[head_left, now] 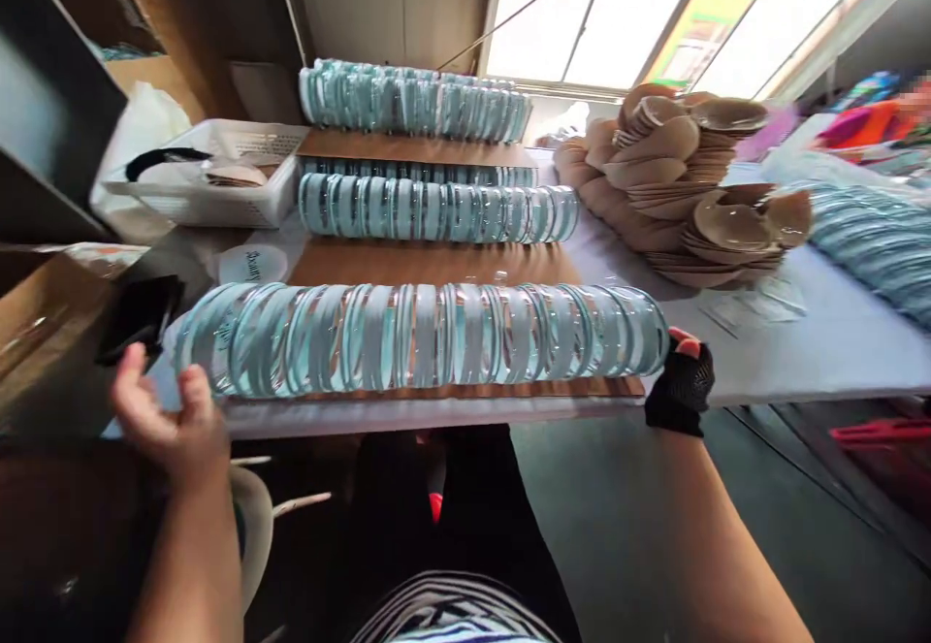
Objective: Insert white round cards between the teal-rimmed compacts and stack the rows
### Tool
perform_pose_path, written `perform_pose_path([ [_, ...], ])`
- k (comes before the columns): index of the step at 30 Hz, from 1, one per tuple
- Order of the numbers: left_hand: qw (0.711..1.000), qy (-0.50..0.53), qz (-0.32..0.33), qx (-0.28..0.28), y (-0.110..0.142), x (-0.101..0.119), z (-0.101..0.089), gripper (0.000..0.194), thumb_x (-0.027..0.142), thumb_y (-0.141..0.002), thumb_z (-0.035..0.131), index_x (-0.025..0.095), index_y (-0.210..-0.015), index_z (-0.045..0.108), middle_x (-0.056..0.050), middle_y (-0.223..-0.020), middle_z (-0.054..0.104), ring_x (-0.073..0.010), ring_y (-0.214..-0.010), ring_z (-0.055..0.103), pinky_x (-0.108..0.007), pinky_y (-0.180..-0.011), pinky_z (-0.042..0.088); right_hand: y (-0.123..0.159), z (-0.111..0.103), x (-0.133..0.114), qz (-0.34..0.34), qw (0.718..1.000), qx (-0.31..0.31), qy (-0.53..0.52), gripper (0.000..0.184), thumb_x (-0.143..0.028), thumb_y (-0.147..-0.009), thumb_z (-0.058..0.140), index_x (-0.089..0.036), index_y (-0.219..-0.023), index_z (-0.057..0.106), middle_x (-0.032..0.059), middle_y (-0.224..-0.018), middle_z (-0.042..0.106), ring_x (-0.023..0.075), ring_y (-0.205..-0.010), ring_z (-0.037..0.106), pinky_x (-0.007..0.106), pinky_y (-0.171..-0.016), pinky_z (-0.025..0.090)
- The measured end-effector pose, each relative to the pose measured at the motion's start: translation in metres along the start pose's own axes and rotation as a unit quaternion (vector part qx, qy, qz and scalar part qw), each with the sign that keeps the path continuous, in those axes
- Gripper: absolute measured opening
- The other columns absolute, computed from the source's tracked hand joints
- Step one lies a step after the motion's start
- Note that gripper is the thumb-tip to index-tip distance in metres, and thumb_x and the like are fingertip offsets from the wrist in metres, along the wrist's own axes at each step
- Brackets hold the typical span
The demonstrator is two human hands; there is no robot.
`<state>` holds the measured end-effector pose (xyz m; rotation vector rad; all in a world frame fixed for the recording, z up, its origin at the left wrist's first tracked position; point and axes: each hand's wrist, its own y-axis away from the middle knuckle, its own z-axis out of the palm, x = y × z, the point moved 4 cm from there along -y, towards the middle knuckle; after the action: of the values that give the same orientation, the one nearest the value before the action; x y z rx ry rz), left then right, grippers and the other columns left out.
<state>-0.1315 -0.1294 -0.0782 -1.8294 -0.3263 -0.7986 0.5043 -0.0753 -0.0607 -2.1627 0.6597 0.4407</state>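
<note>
A long row of nested, clear curved pieces with pale blue-white bands (426, 337) lies across the front of the table. At its left end is my left hand (171, 420), slightly blurred, with thumb and fingers spread apart. I cannot tell whether it touches the row. My right hand (682, 386), in a black fingerless glove, is against the row's right end. Its fingers are mostly hidden, with only a fingertip or two showing. Under the row lies a brown board (615, 388). A dark flat object (138, 318) sits just beyond my left hand.
Behind are a second row of similar pieces (436, 208) and a stacked row (414, 100). Beige moulded cups (676, 173) are piled at the back right. A white basket (210, 199) stands at the back left. More blue pieces (873, 245) lie far right.
</note>
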Motion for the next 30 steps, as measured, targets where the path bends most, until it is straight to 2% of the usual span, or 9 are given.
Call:
perform_pose_path([
  [2, 0.995, 0.032, 0.093, 0.015, 0.003, 0.05, 0.005, 0.058, 0.043, -0.082, 0.055, 0.059, -0.136, 0.042, 0.021, -0.144, 0.048, -0.0296, -0.134, 0.046, -0.051, -0.115, 0.036, -0.019, -0.01, -0.022, 0.002, 0.997, -0.004, -0.076, 0.044, -0.028, -0.094, 0.032, -0.013, -0.117, 0.066, 0.0206, -0.106, 0.071, 0.0208, -0.096, 0.069, 0.026, -0.079, 0.049],
  [4, 0.979, 0.082, 0.18, -0.054, 0.007, 0.111, 0.028, 0.056, 0.04, -0.083, 0.055, 0.055, -0.136, 0.045, 0.017, -0.141, 0.052, -0.027, -0.133, 0.047, -0.05, -0.115, 0.038, -0.037, -0.013, -0.065, -0.105, 0.983, -0.11, -0.101, 0.038, -0.027, -0.092, 0.043, -0.015, -0.119, 0.066, 0.0176, -0.11, 0.071, 0.0202, -0.101, 0.067, 0.026, -0.086, 0.047],
  [7, 0.915, 0.073, 0.268, -0.294, 0.029, 0.206, 0.093, 0.049, 0.04, -0.092, 0.05, 0.038, -0.14, 0.045, 0.001, -0.147, 0.049, -0.0247, -0.142, 0.038, -0.048, -0.117, 0.035, -0.046, 0.006, -0.135, -0.297, 0.893, -0.336, -0.017, 0.038, -0.028, -0.092, 0.047, -0.018, -0.123, 0.066, 0.0125, -0.111, 0.072, 0.0204, -0.1, 0.067, 0.026, -0.085, 0.046],
  [9, 0.842, 0.029, 0.337, -0.42, 0.052, 0.258, 0.138, 0.057, 0.049, -0.092, 0.049, 0.024, -0.144, 0.043, -0.008, -0.155, 0.038, -0.0264, -0.147, 0.028, -0.048, -0.119, 0.03, -0.048, 0.028, -0.168, -0.361, 0.828, -0.418, 0.095, 0.04, -0.03, -0.089, 0.053, -0.021, -0.126, 0.066, 0.0106, -0.113, 0.071, 0.0226, -0.1, 0.066, 0.028, -0.082, 0.047],
  [11, 0.784, -0.02, 0.367, -0.5, 0.073, 0.291, 0.176, 0.074, 0.058, -0.088, 0.053, 0.014, -0.146, 0.04, -0.016, -0.157, 0.034, -0.0305, -0.147, 0.026, -0.048, -0.118, 0.029, -0.049, 0.052, -0.193, -0.409, 0.768, -0.465, 0.165, 0.043, -0.028, -0.083, 0.06, -0.021, -0.126, 0.066, 0.0096, -0.115, 0.071, 0.023, -0.101, 0.066, 0.027, -0.08, 0.047],
  [14, 0.734, -0.072, 0.363, -0.569, 0.09, 0.309, 0.21, 0.081, 0.066, -0.084, 0.053, 0.011, -0.142, 0.043, -0.018, -0.14, 0.055, -0.0318, -0.132, 0.049, -0.043, -0.106, 0.041, -0.047, 0.075, -0.216, -0.455, 0.697, -0.53, 0.161, 0.045, -0.016, -0.077, 0.061, -0.015, -0.121, 0.068, 0.008, -0.105, 0.073, 0.0186, -0.092, 0.066, 0.023, -0.075, 0.047],
  [19, 0.723, -0.088, 0.366, -0.579, 0.091, 0.306, 0.216, 0.081, 0.069, -0.086, 0.046, 0.014, -0.144, 0.039, -0.015, -0.128, 0.063, -0.0296, -0.119, 0.059, -0.038, -0.095, 0.044, -0.041, 0.078, -0.224, -0.454, 0.633, -0.612, 0.134, 0.052, -0.008, -0.073, 0.059, -0.012, -0.124, 0.066, 0.0063, -0.101, 0.073, 0.0146, -0.081, 0.065, 0.022, -0.071, 0.047],
  [23, 0.723, -0.089, 0.365, -0.579, 0.091, 0.306, 0.215, 0.074, 0.068, -0.086, 0.048, 0.02, -0.141, 0.042, -0.012, -0.129, 0.064, -0.0283, -0.117, 0.06, -0.038, -0.093, 0.044, -0.038, 0.065, -0.227, -0.506, 0.664, -0.529, 0.151, 0.042, -0.017, -0.073, 0.064, -0.014, -0.114, 0.072, 0.007, -0.096, 0.074, 0.0187, -0.085, 0.066, 0.026, -0.075, 0.046],
  [30, 0.726, -0.084, 0.369, -0.574, 0.093, 0.306, 0.216, 0.068, 0.062, -0.09, 0.045, 0.018, -0.142, 0.043, -0.011, -0.136, 0.059, -0.0267, -0.12, 0.058, -0.038, -0.096, 0.043, -0.039, 0.038, -0.202, -0.469, 0.758, -0.448, 0.072, 0.031, -0.018, -0.073, 0.058, -0.015, -0.098, 0.076, 0.0039, -0.09, 0.074, 0.0174, -0.082, 0.065, 0.023, -0.071, 0.043],
])
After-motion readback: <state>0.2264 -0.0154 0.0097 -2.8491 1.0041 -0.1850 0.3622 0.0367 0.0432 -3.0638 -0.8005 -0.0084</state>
